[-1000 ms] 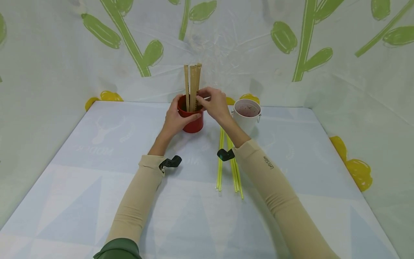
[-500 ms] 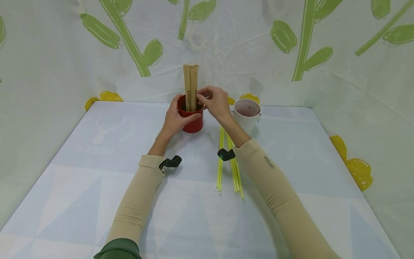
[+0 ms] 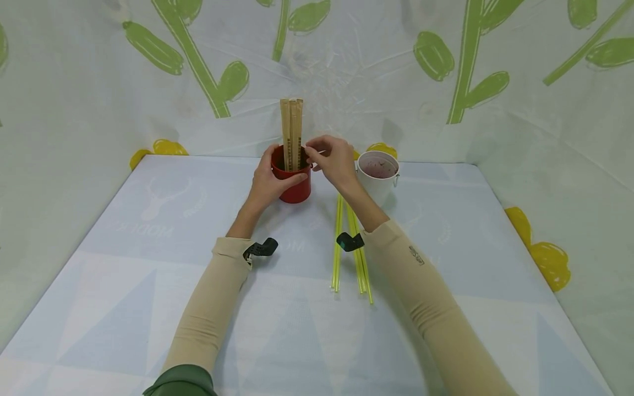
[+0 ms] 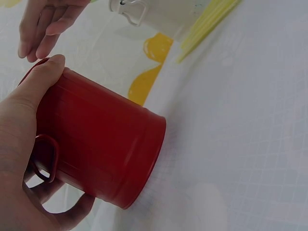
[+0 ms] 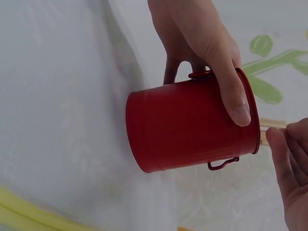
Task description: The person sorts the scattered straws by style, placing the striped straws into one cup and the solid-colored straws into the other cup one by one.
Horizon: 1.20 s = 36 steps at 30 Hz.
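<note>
My left hand (image 3: 266, 181) grips a small red metal bucket (image 4: 101, 134) with little side handles, thumb along its near side close to the rim. The bucket stands upright on the table. Several brown paper-wrapped chopsticks (image 3: 291, 129) stand together in it, their lower ends hidden inside. At the rim's right side is my right hand (image 3: 333, 159), its fingers bent loosely beside the chopsticks and nothing seen between them. In the right wrist view, the right thumb (image 5: 279, 159) lies close to the chopsticks (image 5: 264, 134); whether it touches them I cannot tell.
A white bucket (image 3: 378, 179) with side handles stands right of the red one, just behind my right wrist. Several long yellow straws (image 3: 358, 264) lie on the pale blue table (image 3: 148, 220), partly under the right forearm. A leaf-patterned curtain (image 3: 356, 71) closes off the back.
The chopsticks, spread apart a second ago, now stand gathered. My right hand has drawn slightly down and right, away from them. The left hand keeps its hold on the red bucket.
</note>
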Available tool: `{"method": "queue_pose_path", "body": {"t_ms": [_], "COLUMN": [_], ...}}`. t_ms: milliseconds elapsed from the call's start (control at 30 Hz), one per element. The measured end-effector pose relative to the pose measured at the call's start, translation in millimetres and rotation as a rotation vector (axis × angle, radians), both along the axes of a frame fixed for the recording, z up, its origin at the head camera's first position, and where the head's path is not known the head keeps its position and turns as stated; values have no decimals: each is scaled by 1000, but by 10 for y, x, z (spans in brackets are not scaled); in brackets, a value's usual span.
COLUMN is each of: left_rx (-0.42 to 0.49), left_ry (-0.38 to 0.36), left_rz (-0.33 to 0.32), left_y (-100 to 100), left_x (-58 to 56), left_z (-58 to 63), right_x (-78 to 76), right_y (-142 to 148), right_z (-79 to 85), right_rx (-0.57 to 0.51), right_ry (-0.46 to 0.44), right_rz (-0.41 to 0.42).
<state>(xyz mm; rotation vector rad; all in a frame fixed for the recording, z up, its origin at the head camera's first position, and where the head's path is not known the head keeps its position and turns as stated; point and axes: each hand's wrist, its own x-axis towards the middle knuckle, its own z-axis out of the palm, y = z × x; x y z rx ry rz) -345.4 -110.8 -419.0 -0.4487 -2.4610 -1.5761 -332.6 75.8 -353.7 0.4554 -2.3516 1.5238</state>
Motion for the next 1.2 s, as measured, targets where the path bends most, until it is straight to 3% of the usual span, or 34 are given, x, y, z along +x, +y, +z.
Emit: {"method": "queue_pose_path", "body": {"t_ms": [700,900,1200], "left_rx": [-6,-11,-28], "left_ry": [-13,-21,-51], "left_rz": [3,1,-7], "left_y": [8,6,-12], "left_x": [29,26,46], "left_z": [14,7,73], "right_x": [334,399,455], "right_y": [221,311,446], "right_z": [20,-49,-112], "right_rx": [111,107,195], "right_ry": [43,16,-20], "right_rz": [114,121,122]}}
